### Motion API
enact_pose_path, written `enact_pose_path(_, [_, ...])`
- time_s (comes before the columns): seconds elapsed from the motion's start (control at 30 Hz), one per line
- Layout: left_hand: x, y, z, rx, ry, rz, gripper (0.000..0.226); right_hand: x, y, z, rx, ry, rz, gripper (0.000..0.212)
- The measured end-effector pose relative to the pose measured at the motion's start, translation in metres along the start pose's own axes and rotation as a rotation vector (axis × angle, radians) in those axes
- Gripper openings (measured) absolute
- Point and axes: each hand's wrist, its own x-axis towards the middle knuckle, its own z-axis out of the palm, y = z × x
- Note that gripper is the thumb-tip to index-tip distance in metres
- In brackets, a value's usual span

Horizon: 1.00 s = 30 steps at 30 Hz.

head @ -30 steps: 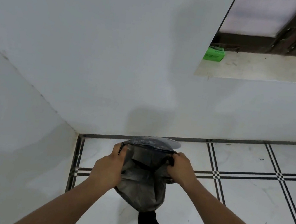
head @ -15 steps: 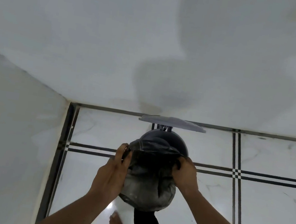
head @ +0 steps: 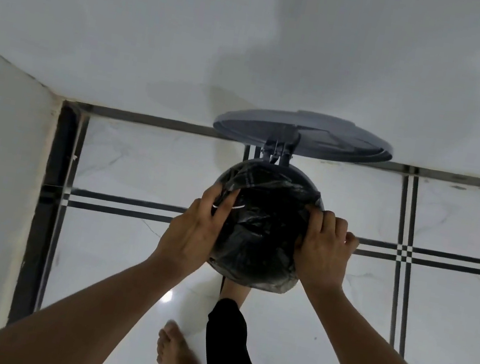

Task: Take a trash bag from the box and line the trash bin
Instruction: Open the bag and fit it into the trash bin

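A round dark grey trash bin (head: 302, 177) stands on the floor by the wall with its lid (head: 303, 133) swung up against the wall. A black trash bag (head: 259, 232) is spread over the bin's mouth and hangs down its near side. My left hand (head: 192, 234) grips the bag's edge on the bin's left side. My right hand (head: 320, 251) grips the bag's edge on the right side. The bin's body is mostly hidden under the bag and my hands.
White walls meet in a corner at the left (head: 57, 96). The floor is glossy white tile with black stripe lines (head: 403, 255). My bare feet (head: 171, 350) and a black trouser leg (head: 226, 337) stand right in front of the bin.
My view has tilted down and come closer to the bin. Both hands have pulled the bag wider and lower over the bin's rim, and the raised lid now shows in full.
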Motion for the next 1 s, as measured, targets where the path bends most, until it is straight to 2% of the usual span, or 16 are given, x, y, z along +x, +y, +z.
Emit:
enact_pose_path(0.07, [0.006, 0.0, 0.01, 0.006, -0.027, 0.048, 0.103, -0.002, 0.002, 0.006, -0.074, -0.13, -0.028, 0.056])
enact_pose_path(0.13, [0.014, -0.001, 0.017, 0.058, -0.163, 0.125, 0.105, -0.003, 0.002, 0.009, -0.049, -0.416, -0.052, 0.067])
enact_pose_path(0.2, [0.019, -0.004, 0.019, 0.093, -0.341, 0.117, 0.109, 0.0, 0.003, 0.009, 0.18, -0.648, 0.055, 0.067])
enact_pose_path(0.27, [0.022, -0.006, 0.011, 0.072, -0.312, 0.026, 0.107, 0.009, 0.006, 0.0, 0.546, -0.752, 0.265, 0.06])
enact_pose_path(0.33, [0.023, -0.007, 0.002, 0.054, -0.12, -0.049, 0.102, 0.013, 0.011, -0.004, 0.84, -0.631, 0.415, 0.043])
enact_pose_path(0.37, [0.024, -0.008, -0.001, 0.063, -0.035, -0.053, 0.101, 0.012, 0.013, -0.003, 0.869, -0.5, 0.433, 0.032])
enact_pose_path(0.43, [0.024, -0.011, -0.003, 0.125, 0.079, 0.025, 0.099, 0.006, 0.013, -0.001, 0.748, -0.257, 0.363, 0.021])
enact_pose_path(0.47, [0.023, -0.013, -0.002, 0.169, 0.098, 0.096, 0.097, 0.002, 0.011, 0.0, 0.691, -0.207, 0.304, 0.02])
enact_pose_path(0.57, [0.016, -0.022, 0.011, 0.239, -0.03, 0.262, 0.109, -0.009, 0.013, 0.01, 0.551, -0.261, 0.127, 0.031])
enact_pose_path(0.63, [0.012, -0.029, 0.016, 0.177, -0.094, 0.17, 0.115, -0.009, 0.018, 0.01, 0.533, -0.237, 0.159, 0.037])
enact_pose_path(0.67, [0.013, -0.031, 0.015, 0.102, -0.067, 0.111, 0.112, -0.008, 0.02, 0.008, 0.534, -0.191, 0.193, 0.041])
enact_pose_path(0.77, [0.022, -0.033, 0.01, -0.162, -0.025, 0.052, 0.092, -0.001, 0.022, 0.001, 0.617, -0.177, 0.194, 0.039])
enact_pose_path(0.87, [0.036, -0.025, 0.003, -0.518, -0.058, -0.045, 0.06, 0.011, 0.024, -0.007, 0.874, -0.339, 0.322, 0.016])
enact_pose_path(0.9, [0.041, -0.02, 0.0, -0.579, -0.007, -0.096, 0.052, 0.016, 0.025, -0.01, 1.005, -0.37, 0.403, 0.017])
enact_pose_path(0.93, [0.046, -0.016, -0.002, -0.613, 0.05, -0.155, 0.046, 0.019, 0.026, -0.01, 1.129, -0.358, 0.476, 0.031])
enact_pose_path(1.0, [0.06, -0.01, -0.006, -0.73, 0.089, -0.313, 0.043, 0.027, 0.028, -0.009, 1.214, -0.25, 0.542, 0.043])
